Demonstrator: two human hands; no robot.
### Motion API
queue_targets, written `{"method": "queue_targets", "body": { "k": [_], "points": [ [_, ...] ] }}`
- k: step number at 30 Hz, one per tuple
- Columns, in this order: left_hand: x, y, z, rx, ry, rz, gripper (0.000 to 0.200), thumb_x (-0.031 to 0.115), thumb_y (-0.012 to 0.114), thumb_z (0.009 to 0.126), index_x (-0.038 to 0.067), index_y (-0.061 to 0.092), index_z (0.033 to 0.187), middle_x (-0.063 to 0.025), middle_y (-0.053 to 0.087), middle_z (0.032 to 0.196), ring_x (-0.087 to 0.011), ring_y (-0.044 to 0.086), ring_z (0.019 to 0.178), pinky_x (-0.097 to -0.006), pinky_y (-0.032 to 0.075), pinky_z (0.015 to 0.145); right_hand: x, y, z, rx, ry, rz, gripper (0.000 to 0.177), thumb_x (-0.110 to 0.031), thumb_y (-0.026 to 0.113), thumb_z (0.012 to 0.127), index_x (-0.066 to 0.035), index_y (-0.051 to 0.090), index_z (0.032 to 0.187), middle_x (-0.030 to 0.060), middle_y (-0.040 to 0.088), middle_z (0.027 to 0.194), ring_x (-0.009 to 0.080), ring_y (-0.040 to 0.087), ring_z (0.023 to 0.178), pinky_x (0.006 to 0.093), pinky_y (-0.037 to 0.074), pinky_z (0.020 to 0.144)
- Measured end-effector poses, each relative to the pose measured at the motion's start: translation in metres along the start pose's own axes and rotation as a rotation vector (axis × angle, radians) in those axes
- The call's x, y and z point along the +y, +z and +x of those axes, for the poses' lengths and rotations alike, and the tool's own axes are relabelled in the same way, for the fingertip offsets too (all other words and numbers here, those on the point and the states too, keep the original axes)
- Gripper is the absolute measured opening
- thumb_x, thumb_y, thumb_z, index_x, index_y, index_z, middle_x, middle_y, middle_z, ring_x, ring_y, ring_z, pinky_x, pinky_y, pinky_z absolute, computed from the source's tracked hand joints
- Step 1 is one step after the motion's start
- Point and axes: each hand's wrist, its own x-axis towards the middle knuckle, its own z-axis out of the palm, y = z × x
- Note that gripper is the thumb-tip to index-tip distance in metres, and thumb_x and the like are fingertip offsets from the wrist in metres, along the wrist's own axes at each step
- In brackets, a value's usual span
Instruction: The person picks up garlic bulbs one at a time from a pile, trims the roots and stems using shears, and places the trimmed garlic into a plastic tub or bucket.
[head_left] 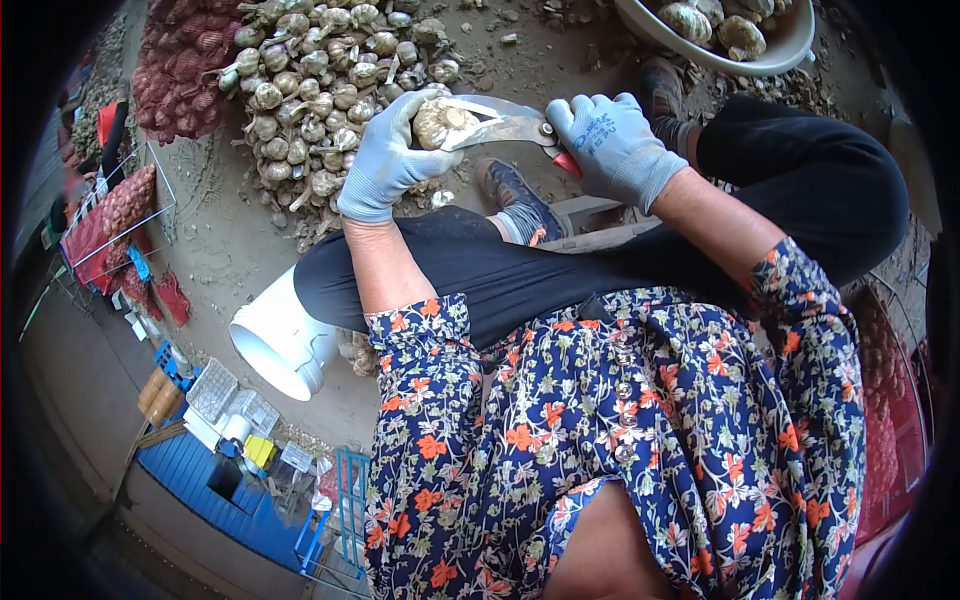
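My left hand [390, 155], in a pale grey-blue work glove, is wrapped round a garlic bulb [436, 125]. The bulb's cut stem end faces the shears. In my right hand [612, 148], gloved alike, is a pair of pruning shears [512, 127] with a red handle partly hidden by the palm. Their blades are spread, one along the bulb's upper side and one below, close to or touching it. Beyond my left hand a large heap of garlic bulbs [310, 110] with short stems lies on the ground.
A pale basin [740, 66] of garlic bulbs stands at top right. Red mesh sacks [180, 75] of garlic rest at upper left. By my left thigh a white bucket [285, 335] lies tilted. Dry garlic scraps litter the dirt floor [215, 250]. My shoe [520, 195] is beside the heap.
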Motion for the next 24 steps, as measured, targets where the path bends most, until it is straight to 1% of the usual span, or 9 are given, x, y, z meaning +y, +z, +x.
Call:
{"method": "queue_targets", "body": {
  "k": [2,4,5,8,10,11,18,22,24],
  "points": [
    [-0.003,0.002,0.0,-0.015,0.016,0.022,0.067,0.01,0.08,0.057,-0.003,0.056,0.119,-0.0048,0.062,0.107,-0.0107,0.056,0.096,-0.0243,0.046,0.087,-0.001,0.002,-0.004,-0.079,0.004,-0.019,0.041,-0.037,0.057,0.088,-0.007,0.049,0.115,0.0136,0.061,0.098,0.0286,0.063,0.091,0.0463,0.044,0.076],
    [-0.006,0.004,0.0,-0.018,0.053,0.075,0.068,0.011,0.08,0.057,-0.004,0.057,0.119,-0.0045,0.061,0.107,-0.011,0.056,0.096,-0.0244,0.046,0.087,-0.005,0.008,-0.007,-0.053,-0.016,0.02,0.036,-0.026,0.064,0.081,-0.005,0.049,0.106,0.0129,0.06,0.091,0.0287,0.062,0.085,0.0412,0.044,0.074],
    [-0.007,0.004,0.0,-0.016,0.056,0.066,0.068,0.012,0.08,0.057,-0.003,0.057,0.12,-0.0042,0.061,0.108,-0.0108,0.056,0.096,-0.0245,0.046,0.087,-0.005,0.01,-0.007,-0.028,-0.04,0.02,0.036,-0.027,0.064,0.081,-0.004,0.05,0.105,0.0137,0.06,0.089,0.0286,0.063,0.082,0.0403,0.044,0.072],
    [-0.009,0.005,0.001,-0.022,-0.031,0.018,0.068,0.011,0.08,0.058,-0.004,0.056,0.12,-0.0049,0.061,0.109,-0.0103,0.055,0.097,-0.0245,0.046,0.088,-0.006,0.009,-0.004,-0.107,-0.007,0.052,0.035,-0.028,0.062,0.083,-0.003,0.05,0.104,0.0141,0.062,0.086,0.0289,0.064,0.079,0.0403,0.046,0.069],
    [-0.016,0.003,0.003,-0.031,0.007,0.046,0.066,0.009,0.079,0.06,-0.006,0.056,0.12,-0.0051,0.062,0.107,-0.0096,0.056,0.095,-0.0234,0.047,0.085,-0.006,0.015,-0.003,-0.106,-0.004,0.082,0.034,-0.029,0.061,0.084,-0.002,0.05,0.103,0.0145,0.063,0.085,0.0295,0.065,0.078,0.0403,0.048,0.068],
    [-0.016,0.004,0.003,-0.026,-0.035,0.002,0.064,0.008,0.078,0.062,-0.006,0.056,0.12,-0.0053,0.063,0.105,-0.0092,0.057,0.094,-0.0233,0.048,0.084,-0.006,0.016,-0.003,-0.104,0.0,0.112,0.034,-0.03,0.06,0.085,-0.002,0.049,0.102,0.015,0.064,0.084,0.0301,0.066,0.077,0.0403,0.05,0.066],
    [-0.019,0.003,0.004,-0.04,-0.142,-0.126,0.057,0.007,0.075,0.067,-0.003,0.056,0.119,-0.0047,0.064,0.103,-0.0095,0.06,0.092,-0.0252,0.051,0.081,-0.009,0.028,0.001,-0.169,0.057,0.344,0.032,-0.027,0.058,0.085,-0.001,0.046,0.099,0.0194,0.065,0.08,0.0362,0.066,0.079,0.0444,0.052,0.07],
    [-0.023,0.004,0.013,0.048,-0.062,-0.169,0.053,0.009,0.075,0.068,-0.003,0.057,0.117,-0.0048,0.065,0.103,-0.0098,0.06,0.092,-0.0252,0.051,0.081,-0.005,0.034,0.002,-0.046,0.052,0.427,0.031,-0.025,0.058,0.085,-0.002,0.045,0.1,0.0207,0.064,0.082,0.0367,0.065,0.081,0.0453,0.051,0.071],
    [-0.02,0.004,0.013,0.141,-0.004,0.039,0.051,0.012,0.076,0.069,-0.002,0.058,0.115,-0.0052,0.065,0.103,-0.0098,0.06,0.092,-0.0253,0.051,0.081,-0.006,0.025,-0.005,-0.103,0.148,0.431,0.044,-0.038,0.058,0.086,0.0,0.047,0.107,0.0227,0.063,0.097,0.0354,0.064,0.093,0.0423,0.05,0.08]
  ]
}}
